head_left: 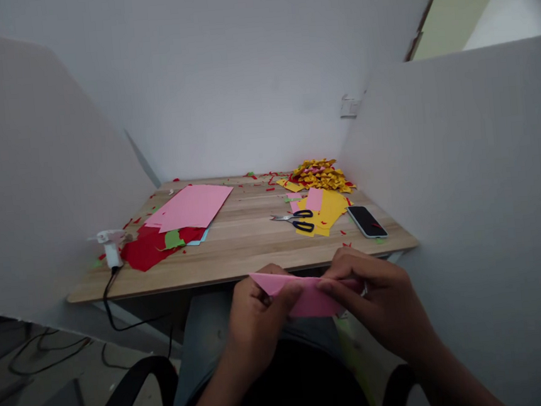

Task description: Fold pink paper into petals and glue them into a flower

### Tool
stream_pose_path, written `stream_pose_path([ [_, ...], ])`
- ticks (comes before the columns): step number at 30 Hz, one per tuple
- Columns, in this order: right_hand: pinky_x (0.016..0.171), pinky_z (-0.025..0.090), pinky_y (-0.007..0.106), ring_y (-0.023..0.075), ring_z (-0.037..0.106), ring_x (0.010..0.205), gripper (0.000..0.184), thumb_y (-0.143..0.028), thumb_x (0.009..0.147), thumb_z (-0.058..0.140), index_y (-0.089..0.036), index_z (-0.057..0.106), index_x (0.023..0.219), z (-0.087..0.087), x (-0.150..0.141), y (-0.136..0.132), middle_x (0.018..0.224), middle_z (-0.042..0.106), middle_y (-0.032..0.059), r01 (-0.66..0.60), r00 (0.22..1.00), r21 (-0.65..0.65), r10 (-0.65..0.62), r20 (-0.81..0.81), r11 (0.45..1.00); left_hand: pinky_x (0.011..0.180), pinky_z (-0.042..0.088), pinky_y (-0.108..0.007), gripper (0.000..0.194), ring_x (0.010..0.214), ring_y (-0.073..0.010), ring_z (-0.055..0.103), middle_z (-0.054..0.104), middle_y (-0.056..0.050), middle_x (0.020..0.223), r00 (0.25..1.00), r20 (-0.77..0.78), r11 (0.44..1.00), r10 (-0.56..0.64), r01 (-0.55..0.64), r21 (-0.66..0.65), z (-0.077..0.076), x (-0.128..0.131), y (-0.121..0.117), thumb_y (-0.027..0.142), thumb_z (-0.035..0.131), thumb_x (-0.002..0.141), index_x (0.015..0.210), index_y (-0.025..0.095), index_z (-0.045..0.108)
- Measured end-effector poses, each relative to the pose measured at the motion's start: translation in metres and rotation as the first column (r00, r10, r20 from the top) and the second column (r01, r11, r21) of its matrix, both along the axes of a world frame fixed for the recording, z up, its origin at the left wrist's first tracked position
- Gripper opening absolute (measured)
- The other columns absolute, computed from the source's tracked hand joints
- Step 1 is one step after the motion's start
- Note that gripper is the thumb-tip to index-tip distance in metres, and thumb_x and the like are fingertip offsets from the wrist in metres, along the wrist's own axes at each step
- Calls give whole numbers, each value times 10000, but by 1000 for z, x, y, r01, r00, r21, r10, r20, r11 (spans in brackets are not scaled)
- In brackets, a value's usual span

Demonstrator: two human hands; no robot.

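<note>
A piece of pink paper [313, 301] with a folded upper edge is stretched between my two hands, just in front of the table's near edge and above my lap. My left hand [256, 318] pinches its left part, thumb on the near face. On the other side, my right hand [373, 295] grips the right part, with thumb and forefinger close to the fold. A pointed corner sticks up at the paper's left end. Some of the fingers behind the sheet are hidden. Scissors [295, 220] with dark handles lie on the table beyond my hands.
On the wooden table [255, 248], yellow sheets [330, 207] lie under the scissors beside a phone [367, 221]. A heap of folded yellow pieces [322, 176] stands back right. Pink sheets [195, 206] cover red paper [144, 249] at left, near a white corded device [112, 247]. Partitions flank both sides.
</note>
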State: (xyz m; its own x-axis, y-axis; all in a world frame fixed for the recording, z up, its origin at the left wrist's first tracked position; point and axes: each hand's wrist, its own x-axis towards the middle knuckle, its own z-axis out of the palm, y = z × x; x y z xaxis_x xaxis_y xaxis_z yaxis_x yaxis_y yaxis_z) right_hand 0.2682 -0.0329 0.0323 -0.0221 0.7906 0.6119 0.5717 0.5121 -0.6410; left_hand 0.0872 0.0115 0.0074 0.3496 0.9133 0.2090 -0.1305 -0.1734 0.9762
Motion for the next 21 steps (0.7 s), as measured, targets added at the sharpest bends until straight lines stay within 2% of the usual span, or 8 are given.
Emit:
stream_pose_path([
  [2, 573, 437, 252, 118, 588, 599, 175, -246, 874, 700, -218, 694, 701, -4, 2, 2, 639, 656, -26, 1, 1000, -30, -1, 1, 1000, 473, 346, -177, 374, 513, -75, 460, 512, 19, 544, 999, -37, 1000, 12, -12, 13, 0, -1, 5, 426, 710, 825, 604, 143, 607],
  [4, 578, 432, 249, 117, 594, 607, 164, -262, 869, 705, -220, 709, 710, -7, 3, 6, 650, 666, -24, 5, 1000, -54, -5, 3, 999, 491, 380, -179, 310, 524, -83, 498, 554, 15, 558, 999, -26, 1000, 21, -21, 7, 0, -1, 9, 407, 722, 820, 672, 140, 668],
  [9, 560, 421, 232, 109, 575, 578, 163, -289, 829, 730, -218, 717, 683, -11, 5, 13, 622, 651, -29, 46, 995, -144, -58, -81, 988, 455, 460, -183, 286, 498, -86, 552, 655, -7, 664, 992, 82, 992, 95, -88, -88, 0, -2, 17, 398, 802, 742, 825, 129, 754],
  [13, 555, 420, 226, 115, 558, 582, 214, -314, 799, 723, -203, 667, 624, -9, 9, 16, 605, 624, -26, 86, 975, -171, -118, -186, 981, 499, 562, -201, 309, 587, -116, 638, 720, -34, 793, 979, 160, 986, 125, -105, -129, -4, -2, 19, 373, 857, 685, 877, 142, 786],
  [15, 530, 405, 222, 112, 532, 561, 230, -329, 799, 704, -196, 650, 620, -10, 11, 18, 592, 604, -23, 43, 968, -206, -92, -235, 978, 529, 593, -212, 309, 633, -128, 665, 742, -48, 851, 976, 177, 985, 124, -99, -140, -7, -1, 20, 369, 858, 693, 902, 151, 794],
  [19, 495, 414, 226, 119, 527, 536, 245, -421, 769, 739, -186, 694, 716, -20, 9, 27, 601, 611, -12, -153, 903, -250, 33, -427, 956, 603, 633, -258, 415, 721, -162, 708, 758, -78, 1001, 959, 238, 978, 154, -113, -178, -13, 3, 19, 399, 861, 687, 1012, 156, 780],
  [21, 513, 450, 240, 130, 554, 541, 253, -433, 757, 761, -184, 713, 737, -27, 4, 30, 600, 633, -6, -172, 870, -263, 21, -493, 949, 618, 630, -263, 446, 749, -172, 718, 755, -87, 1047, 960, 250, 979, 127, -80, -190, -15, 5, 18, 415, 852, 696, 1054, 164, 767],
])
